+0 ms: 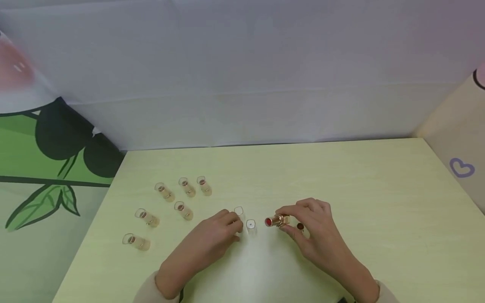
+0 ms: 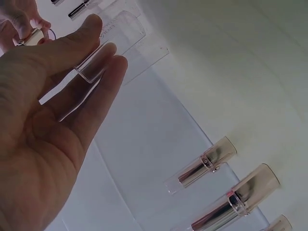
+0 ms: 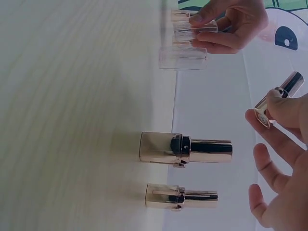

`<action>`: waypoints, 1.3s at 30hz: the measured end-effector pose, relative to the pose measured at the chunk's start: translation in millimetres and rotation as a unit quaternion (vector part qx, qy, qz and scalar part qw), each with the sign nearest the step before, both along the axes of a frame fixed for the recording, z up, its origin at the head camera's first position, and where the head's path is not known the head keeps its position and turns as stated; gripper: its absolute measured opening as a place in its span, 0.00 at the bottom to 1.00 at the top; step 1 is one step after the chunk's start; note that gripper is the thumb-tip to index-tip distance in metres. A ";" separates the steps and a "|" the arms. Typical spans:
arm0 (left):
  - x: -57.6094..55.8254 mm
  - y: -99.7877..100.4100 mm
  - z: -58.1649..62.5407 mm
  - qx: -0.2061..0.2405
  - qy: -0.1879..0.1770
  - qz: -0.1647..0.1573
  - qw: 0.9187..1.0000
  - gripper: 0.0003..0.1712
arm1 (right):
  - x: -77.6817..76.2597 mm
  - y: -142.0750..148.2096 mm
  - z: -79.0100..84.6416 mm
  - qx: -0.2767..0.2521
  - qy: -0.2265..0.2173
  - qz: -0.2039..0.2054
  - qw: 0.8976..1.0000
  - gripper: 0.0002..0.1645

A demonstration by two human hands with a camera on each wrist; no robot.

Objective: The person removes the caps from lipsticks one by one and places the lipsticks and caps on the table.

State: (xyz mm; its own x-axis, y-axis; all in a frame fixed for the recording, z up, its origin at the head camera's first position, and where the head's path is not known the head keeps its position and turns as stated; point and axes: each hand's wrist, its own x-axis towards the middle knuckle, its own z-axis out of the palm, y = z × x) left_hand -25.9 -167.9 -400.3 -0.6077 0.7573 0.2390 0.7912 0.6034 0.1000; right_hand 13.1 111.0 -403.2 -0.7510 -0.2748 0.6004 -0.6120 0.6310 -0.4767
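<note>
My left hand [image 1: 217, 235] pinches a clear lipstick cap [image 3: 197, 30] between thumb and fingers; whether it touches the table cannot be told. Right beside it a second clear cap [image 1: 251, 226] stands on the table. In the fingers of my right hand [image 1: 316, 227] is an uncapped gold lipstick [image 1: 278, 220], held tilted with its red end toward the left hand. Two more uncapped lipsticks, one nearer [image 3: 185, 148] and one smaller in view [image 3: 182, 196], stand upright by the right hand, which partly hides them in the head view.
Several lipsticks with clear caps on, such as a front one [image 1: 136, 242] and a back one [image 1: 204, 185], stand on the left of the pale table [image 1: 341, 176]. A white sheet [image 1: 246, 122] hangs behind the table, and a patterned panel [image 1: 57, 206] is at the left.
</note>
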 end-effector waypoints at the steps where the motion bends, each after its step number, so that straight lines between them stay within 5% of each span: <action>1: -0.3 0.2 -0.7 -0.003 0.001 0.000 1.000 0.13 | 0.0 -0.1 0.4 0.000 -0.001 0.001 1.000 0.33; 16: -3.2 1.4 -9.0 -0.008 -0.017 0.000 1.000 0.12 | 0.8 0.5 2.3 0.000 -0.074 0.016 0.997 0.30; 30: -2.4 3.1 -10.6 -0.025 -0.010 -0.001 1.000 0.09 | 0.7 -0.9 -1.2 -0.011 -0.039 0.005 0.999 0.32; 39: -3.0 2.3 -7.8 -0.025 0.009 -0.007 1.000 0.10 | 1.4 -0.5 -1.2 -0.014 -0.058 0.002 0.998 0.32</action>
